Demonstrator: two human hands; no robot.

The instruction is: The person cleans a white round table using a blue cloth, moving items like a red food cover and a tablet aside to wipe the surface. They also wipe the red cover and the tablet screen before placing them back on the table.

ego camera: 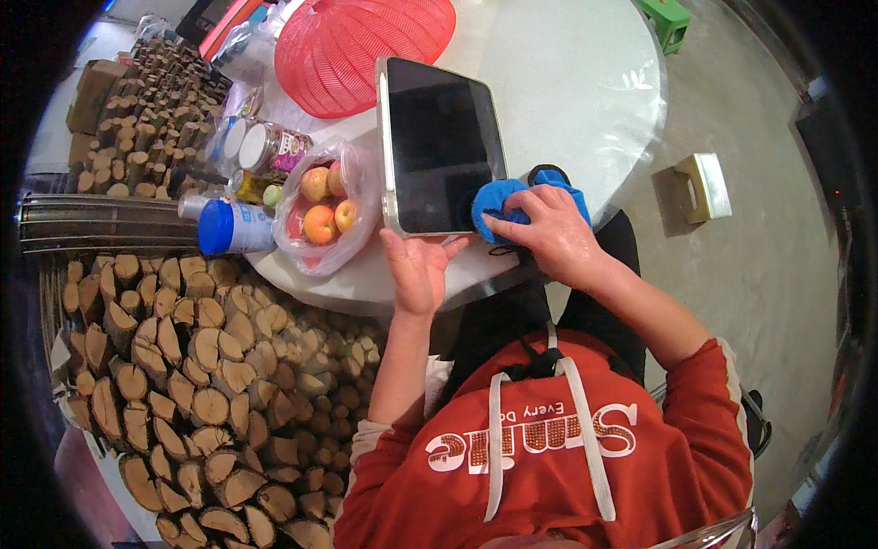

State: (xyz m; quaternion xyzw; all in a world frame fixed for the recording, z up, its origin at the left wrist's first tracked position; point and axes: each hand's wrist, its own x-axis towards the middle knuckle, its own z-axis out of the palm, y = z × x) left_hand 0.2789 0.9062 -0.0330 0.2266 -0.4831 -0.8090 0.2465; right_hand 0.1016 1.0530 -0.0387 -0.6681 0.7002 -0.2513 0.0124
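A tablet (442, 147) with a dark screen and a pale, clear-edged case is tilted up above the white round table. My left hand (418, 278) supports its lower edge, palm up, the thumb by the corner and most fingers hidden underneath. Bunched in my right hand (559, 237) is a blue cloth (495, 195), pressed at the lower right corner of the screen. More blue fabric with a black edge (547, 171) shows behind that hand; I cannot tell whether it is the same piece. A thin black loop (504, 251) lies just below the cloth.
Left of the tablet sits a plastic bag of fruit (319, 223), beside a blue-lidded tub (233, 226) and lidded jars (264, 147). A red mesh food cover (363, 48) stands behind. Stacked firewood (212, 405) borders the table; a small stool (710, 189) is on the right floor.
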